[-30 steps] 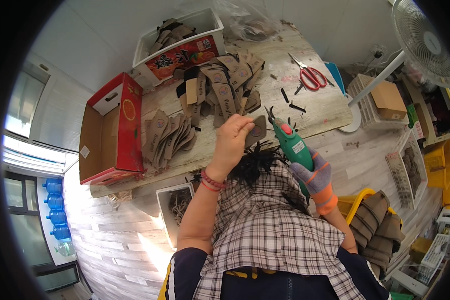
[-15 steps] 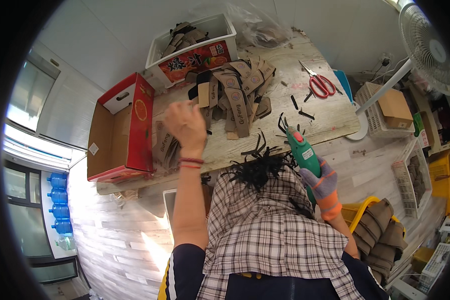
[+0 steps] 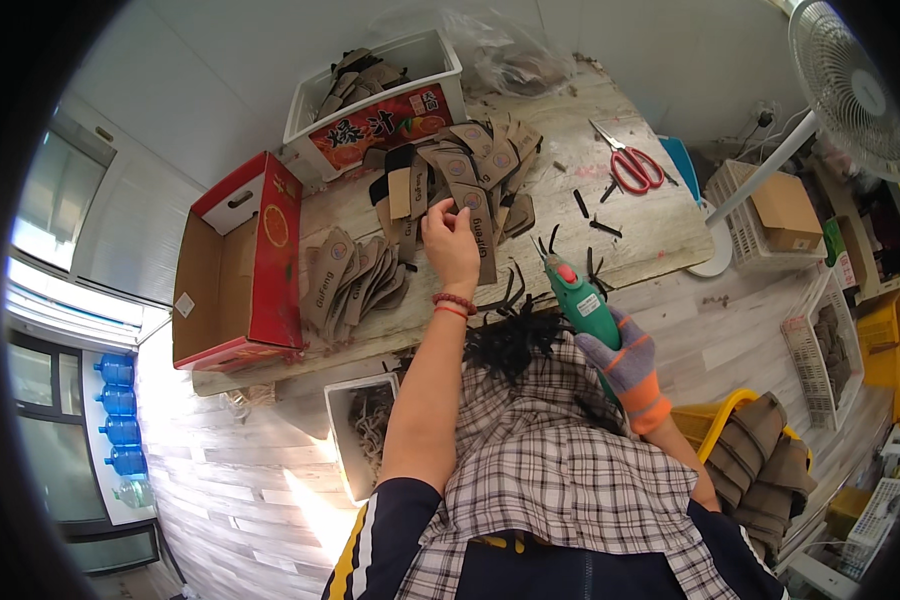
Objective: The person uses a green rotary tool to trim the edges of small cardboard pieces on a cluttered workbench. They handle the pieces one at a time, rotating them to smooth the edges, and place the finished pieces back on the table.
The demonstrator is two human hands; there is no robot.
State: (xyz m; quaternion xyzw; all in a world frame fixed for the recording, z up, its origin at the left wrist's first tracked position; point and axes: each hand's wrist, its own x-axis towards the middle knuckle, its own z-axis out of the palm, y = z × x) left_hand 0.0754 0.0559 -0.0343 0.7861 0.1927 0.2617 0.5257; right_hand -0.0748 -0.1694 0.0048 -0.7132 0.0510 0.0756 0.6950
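My left hand (image 3: 452, 245), bare with red bands at the wrist, is at the front of a pile of brown printed fabric straps (image 3: 490, 160) on the table. Its fingers are bent and closed on the edge of one long brown strap (image 3: 482, 240); the grip is partly hidden. My right hand (image 3: 625, 368), in a grey and orange glove, is wrapped round green electric scissors (image 3: 588, 305) with a red button. Their tip points up and left. Black trimmings (image 3: 515, 345) lie heaped on my checked apron (image 3: 560, 460), below the tool.
A fanned stack of straps (image 3: 350, 285) lies beside a red carton (image 3: 282, 265). Behind stands a white box (image 3: 450, 85) holding pieces. Red-handled scissors (image 3: 635, 170) and black scraps lie at the right. A bin of scraps (image 3: 340, 440), a yellow basket (image 3: 695, 425) and a fan (image 3: 855, 90) stand around the table (image 3: 660, 240).
My left hand has moved right from above the fanned stack to the strap pile, uncovering the stack and the scrap bin. My right hand keeps the electric scissors, shifted slightly left.
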